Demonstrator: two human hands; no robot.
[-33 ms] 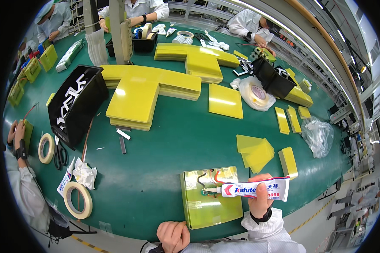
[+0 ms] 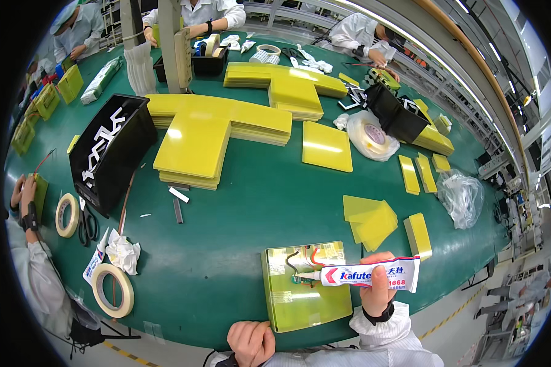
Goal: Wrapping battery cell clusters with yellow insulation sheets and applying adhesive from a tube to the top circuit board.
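My right hand [image 2: 378, 290] is closed round a white, red and blue glue tube [image 2: 356, 274], thumb on top. The tube lies nearly level, its pale nozzle pointing left onto a small green circuit board [image 2: 300, 278]. That board sits on a yellow-wrapped battery pack [image 2: 309, 306] in front of me, with black and red wires [image 2: 315, 257] curving over its far part. Beside the pack's near left corner, my left hand [image 2: 251, 342] is closed with fingers curled, touching or almost touching it; what it may hold is hidden.
Loose yellow sheets [image 2: 371, 223] and a small yellow stack [image 2: 417, 235] lie beyond the pack. Tape rolls [image 2: 128, 293], another glue tube [image 2: 95, 260] and scissors [image 2: 87, 226] are at left. A black bin [image 2: 113, 153] and stacked yellow sheets [image 2: 196, 144] stand farther back. Co-workers sit round the table.
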